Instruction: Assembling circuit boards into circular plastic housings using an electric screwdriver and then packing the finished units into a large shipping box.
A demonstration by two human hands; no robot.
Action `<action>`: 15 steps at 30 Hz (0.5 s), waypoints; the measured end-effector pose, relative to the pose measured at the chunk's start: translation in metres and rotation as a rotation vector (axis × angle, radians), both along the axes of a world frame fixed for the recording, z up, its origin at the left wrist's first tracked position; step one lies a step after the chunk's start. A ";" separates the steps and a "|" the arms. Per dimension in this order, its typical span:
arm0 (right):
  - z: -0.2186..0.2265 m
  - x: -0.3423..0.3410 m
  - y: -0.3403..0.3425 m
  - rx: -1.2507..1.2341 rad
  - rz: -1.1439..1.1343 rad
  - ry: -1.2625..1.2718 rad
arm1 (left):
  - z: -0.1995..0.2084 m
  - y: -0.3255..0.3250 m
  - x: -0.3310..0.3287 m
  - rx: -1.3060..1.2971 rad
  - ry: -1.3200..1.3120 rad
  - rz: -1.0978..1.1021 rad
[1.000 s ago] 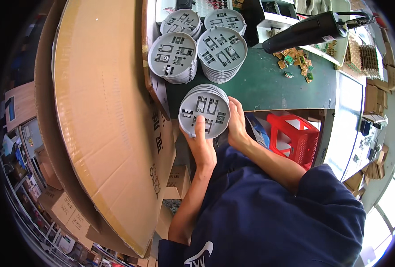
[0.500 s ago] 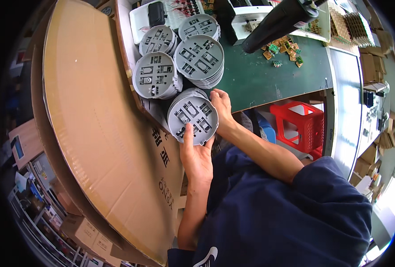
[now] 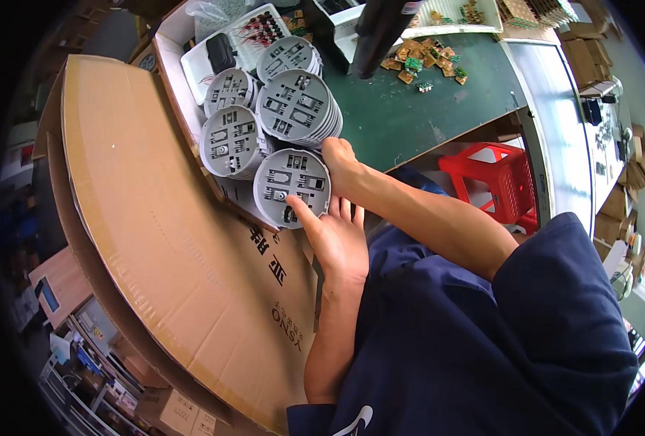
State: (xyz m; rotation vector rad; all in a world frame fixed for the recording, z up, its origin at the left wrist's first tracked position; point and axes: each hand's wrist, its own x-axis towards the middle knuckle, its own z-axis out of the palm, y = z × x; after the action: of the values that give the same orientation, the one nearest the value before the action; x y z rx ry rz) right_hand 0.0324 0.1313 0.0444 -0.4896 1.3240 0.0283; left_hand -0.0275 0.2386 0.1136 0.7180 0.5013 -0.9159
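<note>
A stack of grey round plastic bases [image 3: 293, 174], its top face moulded with slots and clips, is between my hands at the front end of the other stacks. My left hand [image 3: 340, 243] holds it from the near side, thumb on the top face and fingers at the lower right edge. Against its upper right side my right hand [image 3: 343, 158] is closed, with the fingertips partly hidden. Right behind stands a taller stack of the same bases [image 3: 297, 109], and another stack [image 3: 229, 142] stands to its left. Two more stacks, one of them [image 3: 287, 58], are farther back.
A large cardboard box [image 3: 140, 218] lies along the left. Small circuit boards [image 3: 417, 62] lie on the green tabletop [image 3: 388, 116], below a dark cylindrical tool [image 3: 380, 36]. A white foam tray [image 3: 257, 40] holds wired parts. A red stool [image 3: 493, 178] stands at the right.
The stack in my hands has moved in close against the other stacks, and its lower layers show less. Both hands moved with it. The whole view has shifted and turned a little.
</note>
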 end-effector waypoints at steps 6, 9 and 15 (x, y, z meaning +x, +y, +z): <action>-0.023 -0.006 0.004 -0.230 0.267 0.148 | 0.000 -0.009 -0.007 -0.038 -0.043 -0.022; -0.018 0.015 -0.001 -0.063 -0.091 0.369 | -0.001 -0.002 -0.008 -0.005 -0.108 -0.107; -0.009 -0.003 -0.021 0.029 0.004 0.203 | -0.003 0.005 -0.025 0.035 -0.030 -0.224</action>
State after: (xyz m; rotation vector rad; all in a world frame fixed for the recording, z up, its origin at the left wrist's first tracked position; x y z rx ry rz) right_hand 0.0295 0.1107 0.0351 -0.4738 1.5192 0.1021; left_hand -0.0527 0.2431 0.1106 0.8298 0.4162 -1.1061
